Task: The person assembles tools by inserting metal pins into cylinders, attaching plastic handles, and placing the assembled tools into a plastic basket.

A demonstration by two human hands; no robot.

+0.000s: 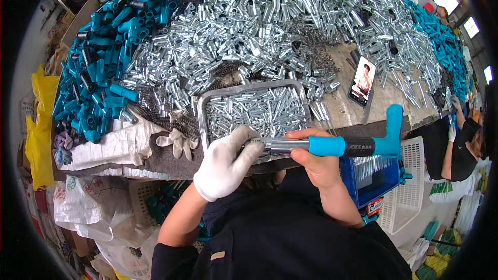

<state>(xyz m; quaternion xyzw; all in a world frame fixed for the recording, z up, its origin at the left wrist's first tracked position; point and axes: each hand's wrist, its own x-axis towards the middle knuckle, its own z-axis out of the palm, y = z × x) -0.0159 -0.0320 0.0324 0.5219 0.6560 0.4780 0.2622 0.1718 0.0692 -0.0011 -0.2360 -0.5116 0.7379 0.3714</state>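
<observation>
My left hand (220,168), in a white glove, is closed with thumb and fingers pinching the silver tip of a teal-and-black tubular tool (358,146). The tool lies level across my front, its metal barrel toward the left and its L-shaped teal handle rising at the right. My bare right hand (321,168) grips the tool where the metal tube meets the teal sleeve, with the thumb near the barrel. Just beyond both hands sits a grey rectangular tray (202,116) holding many small metal pins and tubes (259,109).
Heaped silver metal tubes (249,21) cover the bench, with teal handles (124,31) piled left. A lit phone (362,81) leans right of the tray. A spare glove (177,142) lies left. Below right are a blue bin (363,197) and white crate (407,186). Another person (459,145) works far right.
</observation>
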